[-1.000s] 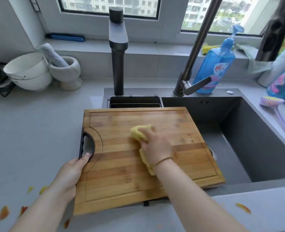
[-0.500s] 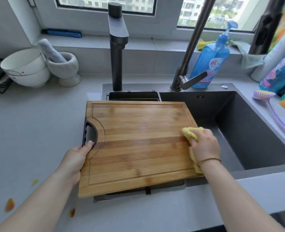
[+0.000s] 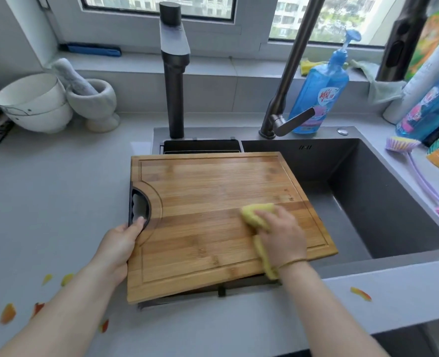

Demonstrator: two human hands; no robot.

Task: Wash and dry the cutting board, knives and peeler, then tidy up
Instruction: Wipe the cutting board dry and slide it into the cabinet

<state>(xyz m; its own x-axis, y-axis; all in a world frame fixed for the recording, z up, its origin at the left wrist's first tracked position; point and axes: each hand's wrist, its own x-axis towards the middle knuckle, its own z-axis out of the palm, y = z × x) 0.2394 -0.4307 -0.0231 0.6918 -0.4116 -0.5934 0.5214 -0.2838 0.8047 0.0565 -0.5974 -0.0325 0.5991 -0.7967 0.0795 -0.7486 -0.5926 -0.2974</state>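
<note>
Head view puts your cutting board (image 3: 213,202) at the centre, lying flat across the left part of the sink (image 3: 368,189). At 8 o'clock your left hand (image 3: 120,243) grips its edge, thumb at the handle cutout and fingers hidden beneath. At 4 o'clock your right hand (image 3: 283,235) presses a yellow cloth (image 3: 254,215) onto the wood, fingers clamped round it. At 1 o'clock the blue soap bottle (image 3: 319,99) carries red characters, too blurred to read.

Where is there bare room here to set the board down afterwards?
The grey counter is bare between the white bowls, the mortar and the left edge of the cutting board. The sink basin right of the board is open too. Peel scraps dot the near-left counter; brush and bottles crowd the right strip.
</note>
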